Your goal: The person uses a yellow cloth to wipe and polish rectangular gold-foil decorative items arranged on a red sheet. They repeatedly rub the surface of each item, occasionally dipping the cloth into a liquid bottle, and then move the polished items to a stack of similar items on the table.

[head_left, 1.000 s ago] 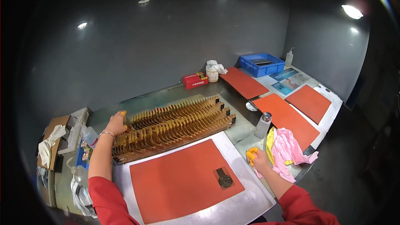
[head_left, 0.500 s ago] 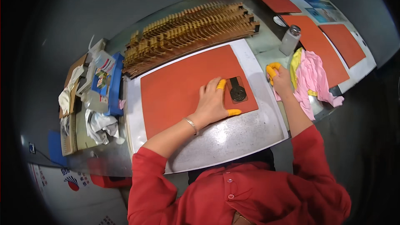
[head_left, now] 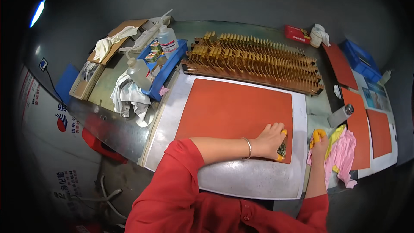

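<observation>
Orange mat (head_left: 228,108) underlies left hand (head_left: 269,141) covering small dark piece (head_left: 282,149).

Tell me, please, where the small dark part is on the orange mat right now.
In the head view, the small dark part lies at the orange mat's near right corner, under the left hand.

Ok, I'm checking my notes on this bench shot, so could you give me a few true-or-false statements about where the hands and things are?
1. The left hand lies on the orange mat, over a small dark part. True.
2. The right hand holds the metal cylinder. False: it rests on the pink and yellow cloth, apart from the cylinder.
3. The wooden rack of brass-coloured pieces stands beyond the mat. True.
4. The squeeze bottles stand at the person's right. False: they are at the left, by the blue tray.
</observation>
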{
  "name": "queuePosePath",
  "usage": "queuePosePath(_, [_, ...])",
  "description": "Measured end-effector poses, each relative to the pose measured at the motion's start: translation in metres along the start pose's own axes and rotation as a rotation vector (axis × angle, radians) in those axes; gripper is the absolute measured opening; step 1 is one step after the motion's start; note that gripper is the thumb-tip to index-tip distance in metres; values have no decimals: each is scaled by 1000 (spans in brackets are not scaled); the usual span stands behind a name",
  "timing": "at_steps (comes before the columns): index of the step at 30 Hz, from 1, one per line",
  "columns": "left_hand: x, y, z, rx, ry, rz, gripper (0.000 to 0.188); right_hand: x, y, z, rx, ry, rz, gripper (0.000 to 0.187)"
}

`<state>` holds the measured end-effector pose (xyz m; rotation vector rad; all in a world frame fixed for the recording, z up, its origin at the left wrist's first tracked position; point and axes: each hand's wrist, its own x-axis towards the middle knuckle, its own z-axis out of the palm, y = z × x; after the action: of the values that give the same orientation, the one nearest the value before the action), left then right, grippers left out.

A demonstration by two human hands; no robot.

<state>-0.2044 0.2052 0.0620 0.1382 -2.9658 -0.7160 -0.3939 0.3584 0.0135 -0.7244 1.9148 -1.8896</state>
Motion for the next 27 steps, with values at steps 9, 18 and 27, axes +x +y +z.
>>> queuePosePath(9, [-20,-41,-110,-9,266,56,74,1,7,-5,14,87,-14,5])
queuePosePath(18, [-39,-246,-291,641,358,-509,78,2,6,7,-33,96,-19,5])
queuePosePath(27, [27,-296,-270,702,-72,-542,74,-1,1,6,-36,112,-8,3])
